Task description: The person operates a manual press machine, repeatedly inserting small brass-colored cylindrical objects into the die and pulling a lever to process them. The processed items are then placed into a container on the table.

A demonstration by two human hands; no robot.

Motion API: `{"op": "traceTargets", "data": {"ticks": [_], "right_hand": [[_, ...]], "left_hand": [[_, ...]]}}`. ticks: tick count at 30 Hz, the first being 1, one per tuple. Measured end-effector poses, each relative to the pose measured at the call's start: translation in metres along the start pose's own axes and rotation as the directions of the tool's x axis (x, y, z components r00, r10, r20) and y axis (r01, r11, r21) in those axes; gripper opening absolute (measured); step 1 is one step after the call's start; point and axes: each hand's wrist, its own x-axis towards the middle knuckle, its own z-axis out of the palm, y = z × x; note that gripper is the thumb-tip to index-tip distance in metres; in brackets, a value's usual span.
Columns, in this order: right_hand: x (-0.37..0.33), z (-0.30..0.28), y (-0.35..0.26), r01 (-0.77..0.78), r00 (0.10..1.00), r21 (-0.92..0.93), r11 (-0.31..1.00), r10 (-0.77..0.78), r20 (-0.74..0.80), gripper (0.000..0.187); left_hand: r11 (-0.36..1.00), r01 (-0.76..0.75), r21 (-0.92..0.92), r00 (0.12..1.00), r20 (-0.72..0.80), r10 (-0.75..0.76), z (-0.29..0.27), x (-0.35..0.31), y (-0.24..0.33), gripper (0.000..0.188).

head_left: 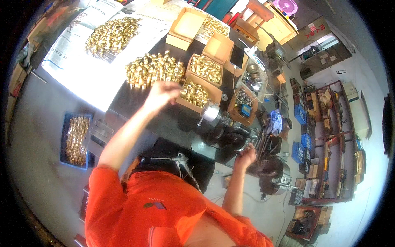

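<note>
Nine o'clock, floor: one blue plastic crate of brass fittings. Eleven o'clock: two loose brass heaps, one on newspaper, one on black tabletop. My left hand — fingers bunched, contents unclear — adjoins two filled cardboard boxes. Four o'clock: my right hand, curled, grip unclear, beside dark metal machinery.

You have three piles of brass fittings between ten and twelve o'clock, two brass-filled cardboard boxes at twelve, one blue crate at nine, one wooden chair at one.
</note>
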Motion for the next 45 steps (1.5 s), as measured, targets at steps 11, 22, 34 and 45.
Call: {"op": "traceTargets", "data": {"ticks": [11, 22, 34, 45], "right_hand": [[-0.002, -0.002, -0.001, 0.013, 1.0, -0.017, 1.0, -0.013, 0.001, 0.018], [-0.017, -0.01, -0.021, 0.057, 0.996, -0.04, 0.998, -0.054, 0.067, 0.02], [0.003, 0.031, -0.085, 0.097, 0.979, -0.013, 0.995, -0.093, 0.179, 0.017], [0.113, 0.014, 0.014, 0.244, 0.943, -0.156, 0.957, -0.196, 0.27, 0.026]], "left_hand": [[0.989, -0.061, -0.137, 0.908, 0.404, 0.112, 0.037, -0.012, 0.033, 0.017], [0.985, -0.082, -0.152, 0.866, 0.479, 0.146, 0.035, -0.012, 0.036, 0.012], [0.988, -0.096, -0.121, 0.862, 0.486, 0.144, 0.039, -0.01, 0.036, 0.012], [0.981, -0.09, -0.175, 0.87, 0.465, 0.162, 0.045, -0.012, 0.034, 0.011]]}}
